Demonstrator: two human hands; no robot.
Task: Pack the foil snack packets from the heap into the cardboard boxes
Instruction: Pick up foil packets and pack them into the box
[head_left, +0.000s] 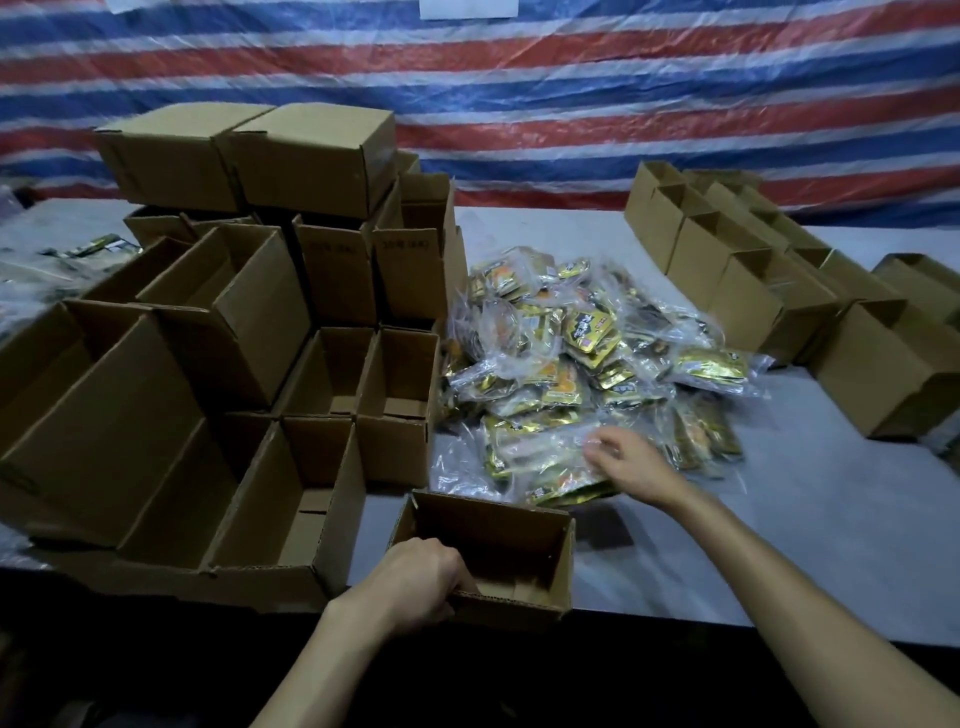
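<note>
My left hand (415, 577) grips the open box's (498, 514) near wall. My right hand (631, 460) lies on the heap's (582, 364) near edge, just beyond the box; whether it pinches anything is unclear. I judge the packets (714, 366) light, crinkly and slippery: pinch a wrapper edge.

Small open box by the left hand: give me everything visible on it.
The box is plain brown corrugated cardboard, rectangular, standing upright with its top open. Bottom flaps show inside and no packets are visible in it. It sits on the table near the front edge, just in front of the heap of packets and to the right of the larger open boxes. The left hand grips its near left rim, fingers curled over into the opening. Nothing else visibly touches it.
</note>
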